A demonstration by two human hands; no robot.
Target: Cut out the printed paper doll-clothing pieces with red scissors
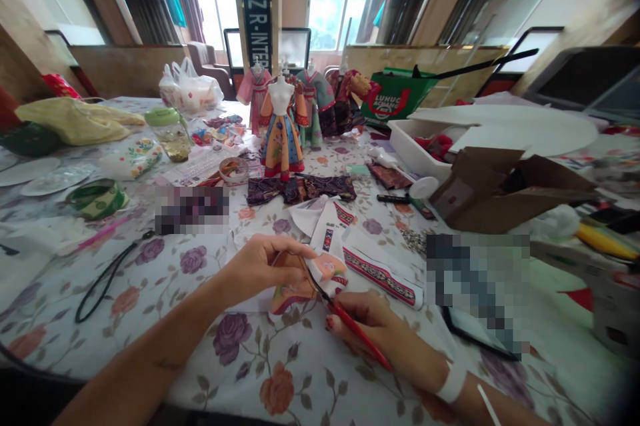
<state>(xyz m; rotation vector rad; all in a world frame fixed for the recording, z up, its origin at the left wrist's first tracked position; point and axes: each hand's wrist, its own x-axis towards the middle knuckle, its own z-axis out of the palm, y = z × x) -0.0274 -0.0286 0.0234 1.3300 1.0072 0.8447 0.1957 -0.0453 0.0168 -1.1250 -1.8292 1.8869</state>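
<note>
In the middle of the head view, my left hand [273, 265] pinches a piece of orange patterned fabric [295, 289] between thumb and fingers. My right hand [367, 323] is closed around red-handled scissors [356, 331]. Their blades reach up and left to the fabric, close to my left fingertips; whether the blades are apart I cannot tell. Just beyond the hands lies a white cloth piece [380, 274] with dark red embroidered trim. Part of the orange fabric is hidden behind my left fingers.
A small dress form [283, 126] in an orange and blue skirt stands ahead, with several dressed ones behind. Dark patterned cloth [301, 189] lies before it. An open cardboard box [480, 193] and white bin [417, 153] are at right. Green tape [97, 198] and a jar [170, 136] are at left.
</note>
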